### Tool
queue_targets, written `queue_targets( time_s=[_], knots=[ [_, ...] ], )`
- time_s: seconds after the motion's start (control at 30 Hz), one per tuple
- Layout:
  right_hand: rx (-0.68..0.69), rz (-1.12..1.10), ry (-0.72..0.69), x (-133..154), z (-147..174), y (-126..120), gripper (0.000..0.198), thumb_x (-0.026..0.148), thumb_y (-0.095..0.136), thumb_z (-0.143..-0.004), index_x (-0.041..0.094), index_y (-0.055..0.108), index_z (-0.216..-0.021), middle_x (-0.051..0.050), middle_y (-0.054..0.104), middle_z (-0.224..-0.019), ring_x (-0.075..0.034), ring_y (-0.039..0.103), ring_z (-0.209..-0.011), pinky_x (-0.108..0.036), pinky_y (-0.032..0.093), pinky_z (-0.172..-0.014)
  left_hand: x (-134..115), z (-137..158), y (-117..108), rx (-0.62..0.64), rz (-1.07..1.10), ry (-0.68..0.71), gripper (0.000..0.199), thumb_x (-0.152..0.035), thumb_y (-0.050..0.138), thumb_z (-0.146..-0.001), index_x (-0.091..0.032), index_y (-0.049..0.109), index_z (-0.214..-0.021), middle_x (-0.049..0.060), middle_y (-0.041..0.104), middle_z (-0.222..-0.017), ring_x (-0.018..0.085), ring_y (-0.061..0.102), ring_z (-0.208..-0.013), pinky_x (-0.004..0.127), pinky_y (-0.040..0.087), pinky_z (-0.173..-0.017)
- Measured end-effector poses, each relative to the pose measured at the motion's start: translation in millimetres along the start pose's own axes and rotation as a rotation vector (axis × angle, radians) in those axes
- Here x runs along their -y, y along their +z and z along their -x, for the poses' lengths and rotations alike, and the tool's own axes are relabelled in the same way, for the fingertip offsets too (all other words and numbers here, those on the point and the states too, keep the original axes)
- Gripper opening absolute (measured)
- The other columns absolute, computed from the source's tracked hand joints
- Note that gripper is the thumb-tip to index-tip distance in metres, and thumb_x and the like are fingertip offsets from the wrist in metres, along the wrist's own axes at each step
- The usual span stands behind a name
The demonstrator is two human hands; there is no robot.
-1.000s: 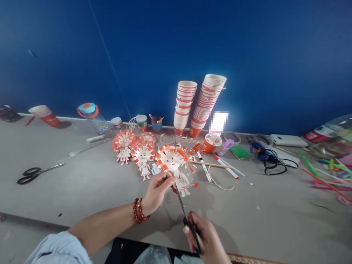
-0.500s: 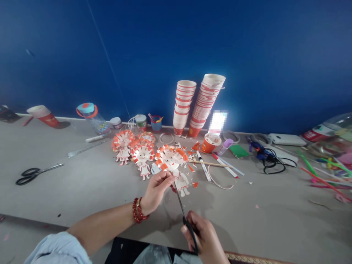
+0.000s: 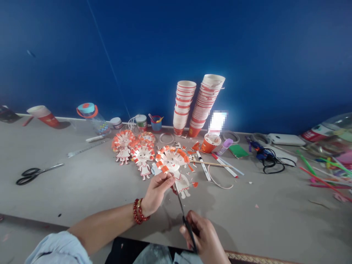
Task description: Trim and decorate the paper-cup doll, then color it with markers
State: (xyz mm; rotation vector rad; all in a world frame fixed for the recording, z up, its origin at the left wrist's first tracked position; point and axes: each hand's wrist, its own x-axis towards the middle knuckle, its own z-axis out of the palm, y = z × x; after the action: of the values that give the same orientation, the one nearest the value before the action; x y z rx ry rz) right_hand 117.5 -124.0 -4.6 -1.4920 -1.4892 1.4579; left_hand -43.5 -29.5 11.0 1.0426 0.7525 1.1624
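My left hand (image 3: 161,189) is closed, thumb and fingers pinching a paper doll (image 3: 181,185) at its left side. The doll has a round smiling face, a fringe of curled orange and white strips, and a white dress with red trim. In my right hand (image 3: 202,234) is a pair of black-handled scissors (image 3: 180,203), fingers wrapped about the handles. Their blades point up and away, with the tips beside my left fingertips; what lies between the blades is hidden. Left of this doll lie similar paper dolls (image 3: 143,163) on the grey table (image 3: 104,187).
Two tall stacks of paper cups (image 3: 184,106) stand by the blue wall. Markers (image 3: 203,167), orange paper scraps and an orange cup (image 3: 210,143) lie nearby. Another pair of scissors (image 3: 38,172) rests at left. A glue gun (image 3: 260,150) and colourful pipe cleaners (image 3: 327,176) are at right.
The doll and my left fingers have shifted very slightly down and right. The scissor handles look closer together now.
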Motion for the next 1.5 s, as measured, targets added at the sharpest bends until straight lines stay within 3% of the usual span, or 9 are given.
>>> queue_targets(
  time_s=[0.2, 0.73, 1.2, 1.5],
  knots=[
    [-0.028, 0.095, -0.026, -6, 0, -1, 0.045, 0.056, 0.057, -0.078, 0.024, 0.029, -0.062, 0.008, 0.037, -0.044, -0.009, 0.038, -0.040, -0.021, 0.026, -0.042, -1, 1, 1, -0.009, -0.007, 0.007, 0.029, -0.028, 0.060, -0.086, -0.016, 0.050, -0.062, -0.003, 0.039, -0.066, 0.010, 0.034, -0.065, 0.022, 0.032, -0.062],
    [-0.049, 0.136, -0.052, -5, 0, 1, 0.049, 0.061, 0.052, -0.079, 0.024, 0.026, -0.061, 0.008, 0.033, -0.042, -0.009, 0.033, -0.040, -0.021, 0.024, -0.041, 2, 0, 1, -0.058, -0.036, -0.007, 0.029, -0.033, 0.061, -0.085, -0.016, 0.051, -0.064, -0.002, 0.038, -0.067, 0.011, 0.035, -0.065, 0.022, 0.035, -0.061],
    [-0.009, -0.073, 0.011, 4, 0, 6, 0.052, 0.069, 0.052, -0.074, 0.024, 0.030, -0.062, 0.009, 0.034, -0.044, -0.009, 0.041, -0.036, -0.020, 0.027, -0.040, 2, 1, 1, -0.076, -0.023, 0.013, 0.027, -0.033, 0.062, -0.084, -0.016, 0.055, -0.064, -0.003, 0.041, -0.065, 0.010, 0.037, -0.063, 0.022, 0.034, -0.060],
    [-0.037, -0.012, 0.016, 1, -1, 7, 0.050, 0.066, 0.054, -0.075, 0.023, 0.031, -0.063, 0.009, 0.036, -0.042, -0.008, 0.039, -0.036, -0.019, 0.027, -0.040, 5, 2, 1, -0.108, 0.048, -0.036, 0.027, -0.035, 0.067, -0.080, -0.015, 0.057, -0.065, -0.002, 0.046, -0.069, 0.010, 0.042, -0.066, 0.022, 0.038, -0.065]
  ],
)
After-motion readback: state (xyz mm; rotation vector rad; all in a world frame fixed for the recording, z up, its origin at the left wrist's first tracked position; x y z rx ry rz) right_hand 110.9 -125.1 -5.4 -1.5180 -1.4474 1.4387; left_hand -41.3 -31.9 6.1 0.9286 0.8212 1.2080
